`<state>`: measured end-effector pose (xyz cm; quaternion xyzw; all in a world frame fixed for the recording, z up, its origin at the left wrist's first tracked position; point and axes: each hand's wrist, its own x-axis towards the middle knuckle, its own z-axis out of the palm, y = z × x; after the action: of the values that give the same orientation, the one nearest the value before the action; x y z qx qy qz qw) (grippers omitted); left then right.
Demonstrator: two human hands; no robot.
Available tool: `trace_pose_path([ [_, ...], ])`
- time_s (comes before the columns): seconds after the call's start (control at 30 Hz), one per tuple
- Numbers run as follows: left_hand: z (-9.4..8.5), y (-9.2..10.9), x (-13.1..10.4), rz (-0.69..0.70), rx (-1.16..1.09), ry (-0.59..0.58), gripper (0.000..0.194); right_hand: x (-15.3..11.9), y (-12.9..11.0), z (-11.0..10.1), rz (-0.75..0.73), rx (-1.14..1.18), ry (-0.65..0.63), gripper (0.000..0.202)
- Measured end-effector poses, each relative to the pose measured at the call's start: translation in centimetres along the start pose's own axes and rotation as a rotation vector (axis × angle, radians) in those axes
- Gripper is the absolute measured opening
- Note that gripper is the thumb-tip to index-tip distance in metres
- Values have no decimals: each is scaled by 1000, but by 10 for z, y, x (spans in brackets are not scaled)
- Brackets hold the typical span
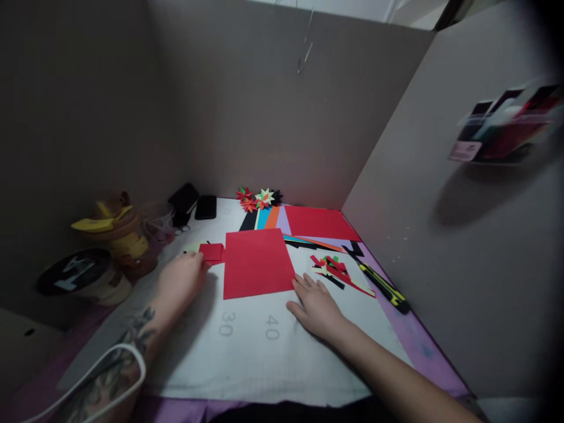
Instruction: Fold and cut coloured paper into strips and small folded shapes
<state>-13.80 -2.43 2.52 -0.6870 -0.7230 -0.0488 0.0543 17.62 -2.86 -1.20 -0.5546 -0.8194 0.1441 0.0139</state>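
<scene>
A large red paper sheet (pixel 258 264) lies flat in the middle of the white numbered work surface. My right hand (pixel 317 302) rests palm down at the sheet's lower right corner, fingers spread and fingertips touching its edge. At the sheet's left side, my left hand (pixel 185 273) is closed, with its fingertips at a small red paper square (pixel 211 252). The thumb and fingers seem to pinch the square's left edge, though they are partly blurred. A pale green piece and a dark bit show just behind that hand.
Coloured paper scraps (pixel 332 269) and a yellow-black utility knife (pixel 385 288) lie to the right. Farther back are paper strips (pixel 268 217), another red sheet (pixel 321 222) and folded paper stars (pixel 259 198). Tubs (pixel 94 276) and a black phone (pixel 205 207) stand left. Grey partitions enclose the table.
</scene>
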Motion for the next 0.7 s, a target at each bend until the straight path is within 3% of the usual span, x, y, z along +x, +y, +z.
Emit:
trace_pose_path([
  [0.1,19,-30,45,-69,-180,-40,42,1,2,-1,-18,40,103,55],
  [0.17,34,-42,65,0,-324,-67,57,2,3,1,-52,58,164,52],
  [0.3,49,-49,77,8,-524,-90,73,5,5,6,-138,99,236,46],
  [0.43,40,-50,70,-203,-710,3,58,8,4,4,-202,149,327,38],
  [0.5,31,-46,64,-288,-921,89,50,11,-2,-2,-233,207,376,34],
  [0.57,19,-34,57,-279,-1204,137,49,17,-12,-9,-258,302,405,34],
  [0.7,-1,4,38,-166,-1397,-78,46,46,-40,-12,-202,644,374,50],
])
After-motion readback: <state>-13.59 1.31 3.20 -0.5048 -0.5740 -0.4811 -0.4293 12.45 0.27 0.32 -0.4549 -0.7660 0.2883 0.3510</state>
